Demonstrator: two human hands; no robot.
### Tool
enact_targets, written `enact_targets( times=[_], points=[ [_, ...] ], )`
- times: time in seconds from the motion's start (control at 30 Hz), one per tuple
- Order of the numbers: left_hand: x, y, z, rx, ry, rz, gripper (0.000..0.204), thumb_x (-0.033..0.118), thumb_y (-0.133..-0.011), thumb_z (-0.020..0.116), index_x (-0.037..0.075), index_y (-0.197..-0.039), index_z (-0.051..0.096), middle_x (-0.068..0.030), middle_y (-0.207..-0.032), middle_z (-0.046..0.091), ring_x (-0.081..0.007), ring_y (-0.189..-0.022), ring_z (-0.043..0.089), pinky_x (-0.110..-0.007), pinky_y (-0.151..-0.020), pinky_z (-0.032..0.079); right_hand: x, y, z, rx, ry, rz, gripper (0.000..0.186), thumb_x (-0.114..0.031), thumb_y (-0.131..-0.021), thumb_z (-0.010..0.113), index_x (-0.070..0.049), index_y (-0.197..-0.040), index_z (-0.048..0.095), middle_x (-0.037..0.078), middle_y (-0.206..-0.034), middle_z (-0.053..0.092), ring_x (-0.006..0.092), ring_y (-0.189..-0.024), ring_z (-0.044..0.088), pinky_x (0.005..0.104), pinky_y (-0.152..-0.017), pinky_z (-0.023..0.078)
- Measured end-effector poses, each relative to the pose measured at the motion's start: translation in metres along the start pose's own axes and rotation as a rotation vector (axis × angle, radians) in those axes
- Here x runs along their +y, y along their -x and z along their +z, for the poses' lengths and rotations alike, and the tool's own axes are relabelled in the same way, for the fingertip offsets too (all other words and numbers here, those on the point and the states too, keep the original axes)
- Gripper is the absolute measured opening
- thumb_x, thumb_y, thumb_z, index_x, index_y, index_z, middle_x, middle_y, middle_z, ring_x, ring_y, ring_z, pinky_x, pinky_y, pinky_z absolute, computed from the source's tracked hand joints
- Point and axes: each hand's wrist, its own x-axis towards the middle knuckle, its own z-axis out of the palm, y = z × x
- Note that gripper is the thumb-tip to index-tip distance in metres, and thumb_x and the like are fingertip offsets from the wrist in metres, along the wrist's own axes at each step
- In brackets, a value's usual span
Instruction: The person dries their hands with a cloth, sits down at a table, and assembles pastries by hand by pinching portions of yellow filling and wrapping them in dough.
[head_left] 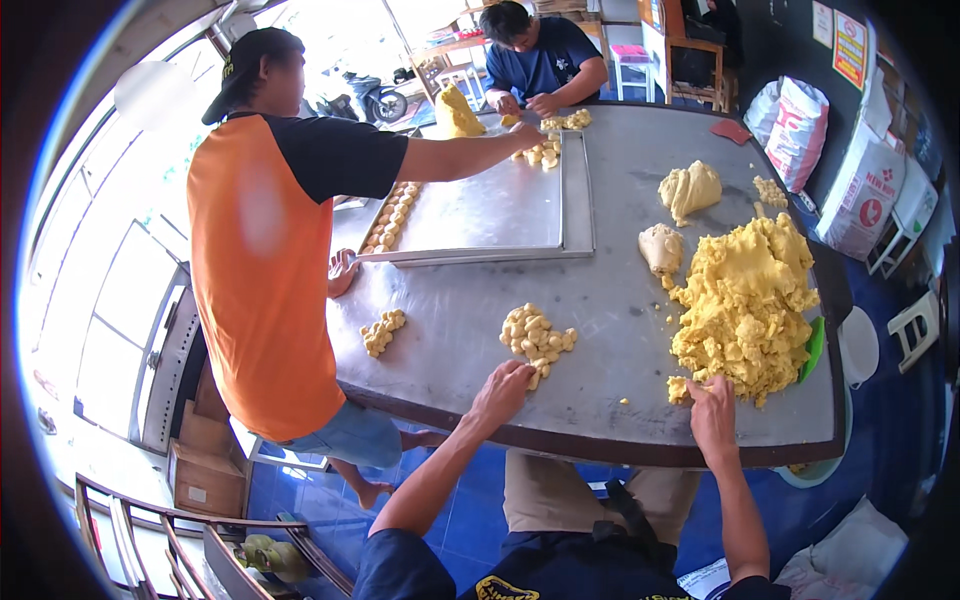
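Note:
A pile of small pale-yellow dough pieces [535, 330] lies on the metal-topped table [620, 300] in front of me. At its near edge my left hand [503, 392] is closed, fingertips pinched on a small dough piece. To the right rises a large crumbly heap of yellow dough [745, 300]. My right hand [713, 402] is closed at the heap's near left corner, its fingers on a lump of dough [679, 389]; the fingertips are partly hidden. A green scraper-like edge [813, 350] shows under the heap's right side.
Two smooth dough lumps [690, 190] sit beyond the heap. A metal tray [480, 215] with rows of dough pieces lies at far left, where a person in orange [265, 270] reaches over it. Another person [545, 60] works at the far end. Another small dough pile [383, 332] lies left.

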Motion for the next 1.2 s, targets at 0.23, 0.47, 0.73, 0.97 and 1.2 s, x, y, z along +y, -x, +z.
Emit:
enact_targets(
  times=[0.23,0.47,0.73,0.97,1.2],
  points=[
    [0.027,0.038,-0.025,0.084,-0.117,0.074,0.041,0.003,-0.089,0.053,0.005,-0.129,0.062,-0.0235,-0.136,0.059,-0.0433,-0.115,0.062,-0.047,-0.103,0.051,-0.016,0.049,0.005,0.030,0.022,0.064,0.057,0.010,-0.089,0.052,0.004,-0.146,0.052,0.024,-0.151,0.046,0.0424,-0.134,0.048,0.0461,-0.115,0.040],
    [0.079,0.016,0.045,-0.010,0.061,0.158,0.027,0.018,-0.093,0.069,0.008,-0.118,0.067,-0.0171,-0.113,0.071,-0.0391,-0.116,0.064,-0.045,-0.098,0.052,-0.002,0.017,0.010,0.220,-0.287,0.116,0.034,0.007,-0.088,0.064,0.003,-0.122,0.068,0.020,-0.118,0.067,0.0390,-0.112,0.062,0.0449,-0.098,0.049],
    [0.102,-0.041,0.076,0.272,-0.410,0.294,0.028,0.032,-0.090,0.074,0.004,-0.093,0.068,-0.0181,-0.115,0.067,-0.0360,-0.120,0.059,-0.053,-0.109,0.043,0.009,-0.002,-0.018,-0.079,0.022,0.026,0.031,0.006,-0.083,0.061,0.004,-0.113,0.071,0.020,-0.100,0.062,0.0373,-0.100,0.059,0.0450,-0.089,0.051],
    [0.084,-0.079,0.105,0.184,-0.405,0.389,0.038,0.033,-0.092,0.067,0.001,-0.111,0.058,-0.0179,-0.130,0.048,-0.0366,-0.133,0.042,-0.066,-0.119,0.019,-0.005,0.037,-0.010,-0.047,0.021,0.097,0.058,0.011,-0.086,0.057,0.012,-0.143,0.048,0.030,-0.146,0.047,0.0404,-0.132,0.053,0.0419,-0.107,0.050],
    [0.088,-0.074,0.105,0.138,-0.354,0.549,0.035,0.027,-0.088,0.065,-0.001,-0.107,0.059,-0.0178,-0.123,0.051,-0.0365,-0.129,0.045,-0.063,-0.118,0.021,-0.005,0.059,-0.017,-0.080,-0.240,0.118,0.049,0.008,-0.088,0.054,-0.003,-0.134,0.066,0.020,-0.148,0.055,0.0399,-0.128,0.059,0.0414,-0.101,0.055]
  ],
)
